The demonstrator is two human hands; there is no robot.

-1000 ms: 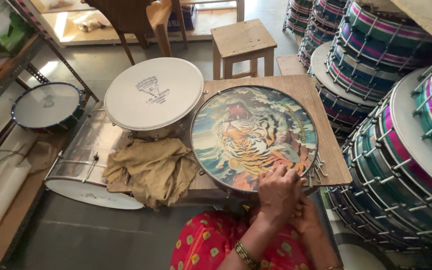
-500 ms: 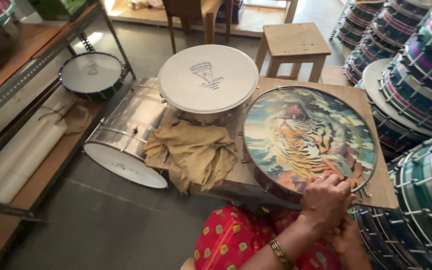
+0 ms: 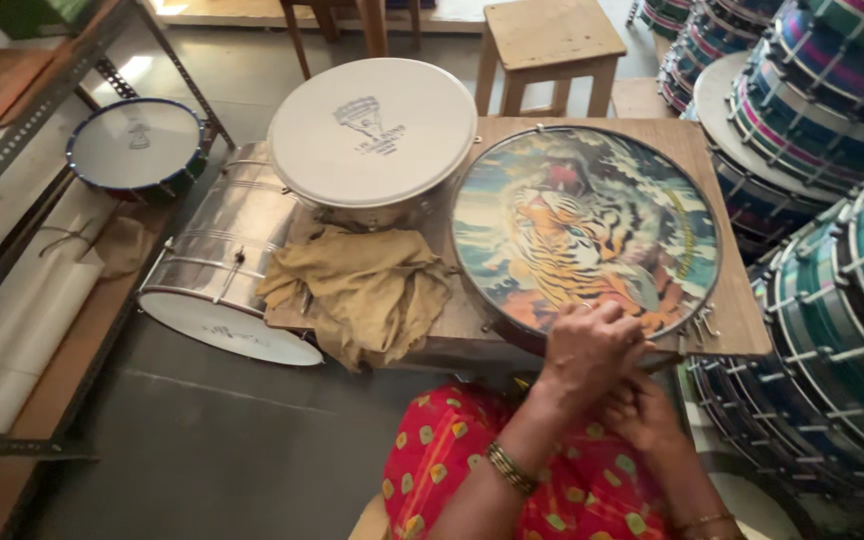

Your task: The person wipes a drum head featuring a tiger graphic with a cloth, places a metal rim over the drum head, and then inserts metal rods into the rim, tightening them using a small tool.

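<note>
Landmark: tiger-print drum (image 3: 584, 235), lying flat, head up, on the wooden table (image 3: 727, 300), so its near rim faces the person and is easy to get at.

Left hand (image 3: 592, 350) sits on the drum's near rim, fingers curled down over the edge, closed around something small at the hoop; what exactly it pinches is hidden. Right hand (image 3: 644, 412) is just below the left, under the rim and table edge, fingers bent in; cannot tell what it grips, probably bracing or working a fitting from beneath. Thin metal hooks (image 3: 700, 325) stick out at the rim just right of the hands.

Left of the tiger drum: crumpled tan cloth (image 3: 367, 290) on the table, touching the drum's side, within reach. Behind-left: white-headed drum (image 3: 372, 130), upright. Further left, a steel drum shell (image 3: 227, 265) lies on its side on the floor, against the table. Far left, a small blue-rimmed drum (image 3: 134, 145) by a metal rack. Right of the tiger drum: stacked coloured drums (image 3: 832, 260), tipped on edge, close-packed. Behind it: wooden stool (image 3: 549, 40).
</note>
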